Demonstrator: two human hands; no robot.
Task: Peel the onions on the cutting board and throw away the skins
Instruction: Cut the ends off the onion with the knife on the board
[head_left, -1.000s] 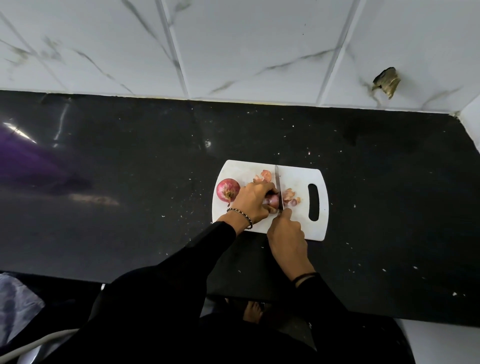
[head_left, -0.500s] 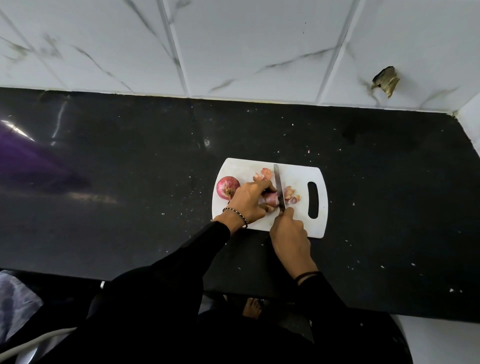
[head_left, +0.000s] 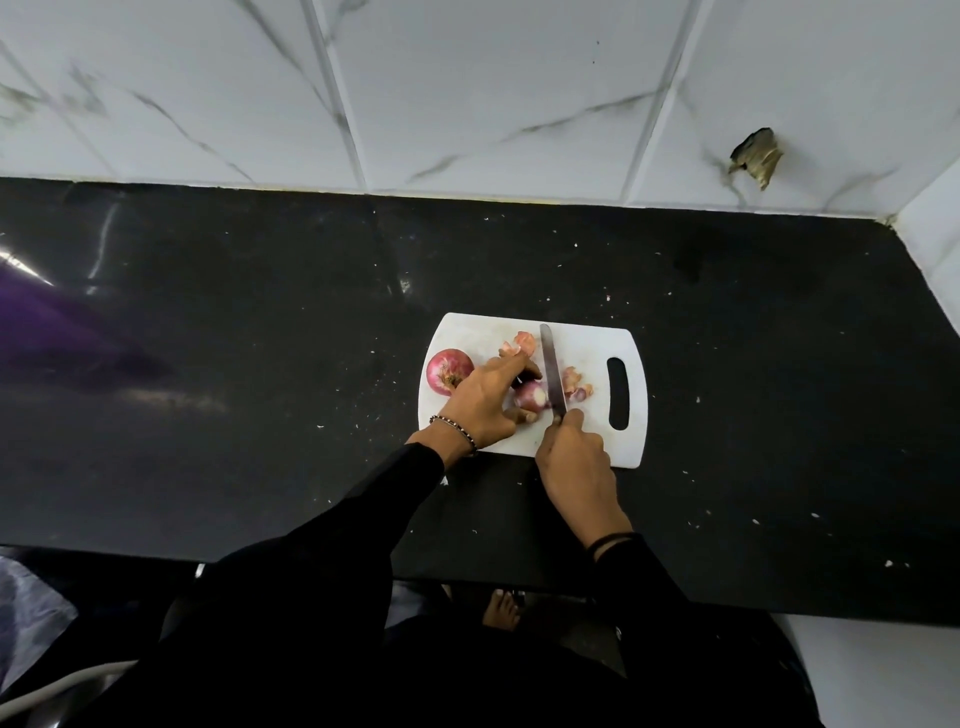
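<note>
On the white plastic cutting board (head_left: 483, 332), our left hand (head_left: 480, 402) clamps the part-peeled red onion (head_left: 530, 397) steady; our right hand (head_left: 574, 462) grips the steel knife (head_left: 551, 371) trimming its end. A whole red onion (head_left: 448, 370) waits beside loose skins (head_left: 522, 344).

no readable text, labels or numbers

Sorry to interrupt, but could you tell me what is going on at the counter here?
A person is trimming an onion on a white cutting board. The left hand steadies it while the right hand holds a knife against its end. Another onion sits unpeeled at the board's left, and loose skins lie on the board.
</note>
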